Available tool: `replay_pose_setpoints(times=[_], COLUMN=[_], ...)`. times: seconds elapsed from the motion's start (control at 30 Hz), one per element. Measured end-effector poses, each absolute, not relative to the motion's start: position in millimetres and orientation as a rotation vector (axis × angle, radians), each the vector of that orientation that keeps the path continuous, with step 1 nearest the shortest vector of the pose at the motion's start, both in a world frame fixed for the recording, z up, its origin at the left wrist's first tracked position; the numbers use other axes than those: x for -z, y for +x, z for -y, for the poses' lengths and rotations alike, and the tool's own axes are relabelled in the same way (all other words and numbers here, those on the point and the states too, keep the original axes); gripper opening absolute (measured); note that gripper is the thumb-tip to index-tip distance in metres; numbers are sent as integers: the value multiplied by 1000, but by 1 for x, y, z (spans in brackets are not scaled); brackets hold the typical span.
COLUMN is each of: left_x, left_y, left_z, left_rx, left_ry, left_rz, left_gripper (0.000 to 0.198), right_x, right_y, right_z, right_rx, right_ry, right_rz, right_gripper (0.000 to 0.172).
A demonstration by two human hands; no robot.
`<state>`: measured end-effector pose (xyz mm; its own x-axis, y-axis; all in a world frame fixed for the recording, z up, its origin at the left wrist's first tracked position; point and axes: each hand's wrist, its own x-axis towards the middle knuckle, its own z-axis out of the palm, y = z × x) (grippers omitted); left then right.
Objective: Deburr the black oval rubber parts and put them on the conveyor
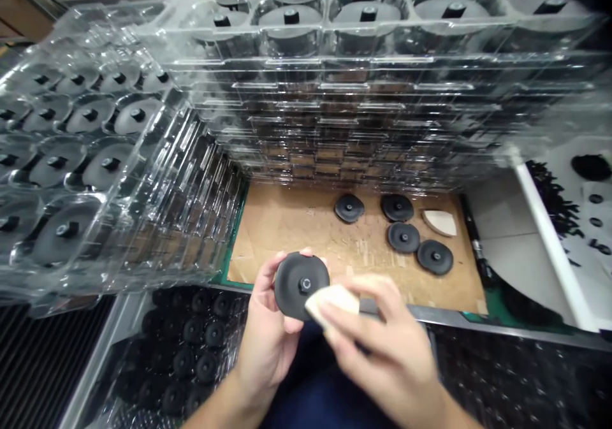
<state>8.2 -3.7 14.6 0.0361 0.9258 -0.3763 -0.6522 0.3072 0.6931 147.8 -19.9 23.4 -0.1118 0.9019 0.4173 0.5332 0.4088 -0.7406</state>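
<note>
Right hand (389,343): grips a cream pad (342,299) over the edge of a black disc (292,283). Left hand (270,330): holds that disc by its rim, presumably leaving its face exposed; four loose discs (403,238) lie on the tabletop (287,218).

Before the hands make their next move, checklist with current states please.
1. Left hand holding the black disc: ok.
2. Disc's post facing the camera: ok.
3. Right hand gripping the cream pad: ok.
4. Pad pressed on the disc: cannot tell; it overlaps the lower right edge in view.
5. Four loose discs on the cardboard, apart from the hands: ok.
6. Disc's underside free of marks: cannot tell, hidden.
</note>
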Motion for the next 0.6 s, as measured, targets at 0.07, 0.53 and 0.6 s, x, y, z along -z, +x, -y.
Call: replay_pose_setpoints(times=[0.07, 0.53, 0.6], left_x=[-13, -6, -3], left_y=[7, -3, -5], left_z=[5, 7, 6], left_rx=[-1278, -1277, -1287], left_ry=[381, 334, 289], left_rz=[-909, -893, -916], left_gripper=[56, 55, 54], right_x=[-24, -5, 14], right_y=[147, 146, 151], right_z=[19, 11, 6], right_rx=[-490, -792, -1057], right_ry=[-1312, -1293, -1403], right_rz=[1744, 1545, 1255], right_gripper=[24, 23, 18])
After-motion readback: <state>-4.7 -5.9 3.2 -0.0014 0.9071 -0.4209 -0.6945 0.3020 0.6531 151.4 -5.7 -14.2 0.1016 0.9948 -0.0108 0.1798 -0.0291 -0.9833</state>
